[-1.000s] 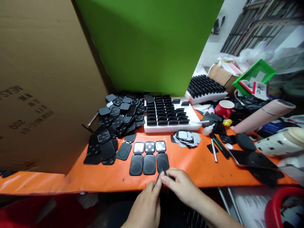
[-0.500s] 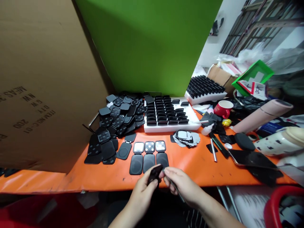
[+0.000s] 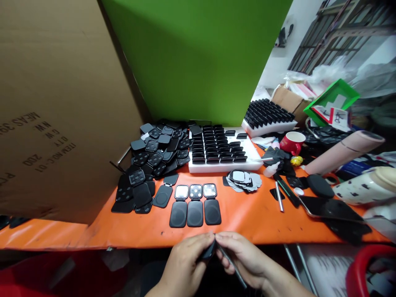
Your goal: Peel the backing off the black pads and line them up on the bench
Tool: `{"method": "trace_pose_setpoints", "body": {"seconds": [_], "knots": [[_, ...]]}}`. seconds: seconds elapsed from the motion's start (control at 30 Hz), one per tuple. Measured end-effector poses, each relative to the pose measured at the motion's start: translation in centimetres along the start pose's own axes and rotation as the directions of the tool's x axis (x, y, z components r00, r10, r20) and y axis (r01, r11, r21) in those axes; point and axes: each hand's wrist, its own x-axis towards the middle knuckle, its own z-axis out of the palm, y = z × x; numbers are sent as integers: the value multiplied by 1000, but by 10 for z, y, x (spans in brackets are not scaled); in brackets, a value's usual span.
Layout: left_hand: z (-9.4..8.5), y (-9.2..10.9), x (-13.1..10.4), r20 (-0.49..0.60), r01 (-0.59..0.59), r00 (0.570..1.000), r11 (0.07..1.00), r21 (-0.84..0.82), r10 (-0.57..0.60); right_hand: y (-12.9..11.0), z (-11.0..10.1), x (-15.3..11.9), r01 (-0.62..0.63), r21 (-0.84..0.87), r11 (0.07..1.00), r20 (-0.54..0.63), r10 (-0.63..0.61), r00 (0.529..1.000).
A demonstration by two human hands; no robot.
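Below the table's front edge, my left hand (image 3: pixel 185 258) is closed around a small flat black pad (image 3: pixel 209 251), mostly covered by the fingers. Beside it, fingertips nearly meeting, my right hand (image 3: pixel 247 258) grips a thin grey metal stick-like tool (image 3: pixel 233 266), slanting down to the right. Its exact kind is unclear. Three unfolded black two-panel pads lie in a row just beyond my hands: a left one (image 3: pixel 178 214), a middle one (image 3: pixel 194 213) and a right one (image 3: pixel 212 212). Their smaller upper panels are shiny or spotted.
Black pads are heaped (image 3: pixel 154 152) at left beside a large cardboard box (image 3: pixel 62 103). A white foam tray (image 3: pixel 222 167) holds upright black pieces. Grey-white cutouts (image 3: pixel 244 181) lie before it. On the right are a red mug (image 3: pixel 292 142), a phone (image 3: pixel 331 208) and bottles.
Both hands have drawn down toward my body, off the table edge, uncovering the right pad in the row. The held black pad has turned and is more hidden.
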Motion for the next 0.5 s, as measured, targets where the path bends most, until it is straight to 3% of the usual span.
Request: {"method": "trace_pose_setpoints", "body": {"seconds": [0.13,0.2,0.23,0.3,0.37,0.4,0.43,0.5], "knots": [[-3,1,2,-10,10,1000,997,-80,-11,6,6,3,73,0,997,-51,-73,996],[-3,-2,5,-66,108,990,977,-184,-122,7,9,4,109,4,994,-11,-109,994],[-2,-3,8,-115,176,971,951,-256,-211,6,10,4,114,9,993,18,-115,993],[-1,-6,14,-223,283,889,864,-417,-399,1,13,5,91,18,996,74,-93,993],[0,-7,20,-294,307,807,789,-531,-512,-5,16,4,34,17,999,102,-36,994],[1,-6,21,-310,296,792,774,-559,-526,-7,18,4,6,18,1000,104,-7,995],[1,-5,22,-311,280,797,773,-570,-518,-10,20,4,-13,26,1000,97,10,995],[1,-2,20,-281,237,849,798,-554,-447,-13,21,3,-36,56,998,74,32,997]]}}
